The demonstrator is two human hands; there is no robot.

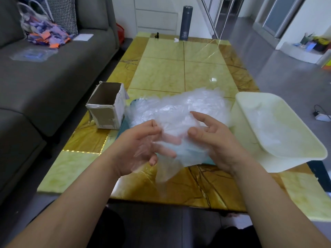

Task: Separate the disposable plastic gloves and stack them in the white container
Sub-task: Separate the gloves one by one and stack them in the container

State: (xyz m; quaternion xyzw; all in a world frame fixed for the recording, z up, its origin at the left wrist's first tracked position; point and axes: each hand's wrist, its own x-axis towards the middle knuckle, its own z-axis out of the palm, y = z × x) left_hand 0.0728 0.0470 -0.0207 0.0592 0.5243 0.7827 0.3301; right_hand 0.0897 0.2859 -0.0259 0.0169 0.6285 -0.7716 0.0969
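A grey sofa (44, 77) is seen left of the yellow table (161, 72). Single gloves are hard to make out in the clear pile (179, 106) mid-table. Some are laid in the white container (247, 136) at right; a box (107, 104) is stood at left. One glove (179, 158) is pinched between left hand (136, 147) and right hand (215, 140)

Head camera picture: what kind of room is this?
Most likely a home living room: a grey sofa with a checked cushion runs beside a low yellow coffee table, and a flask stands at the table's far end.
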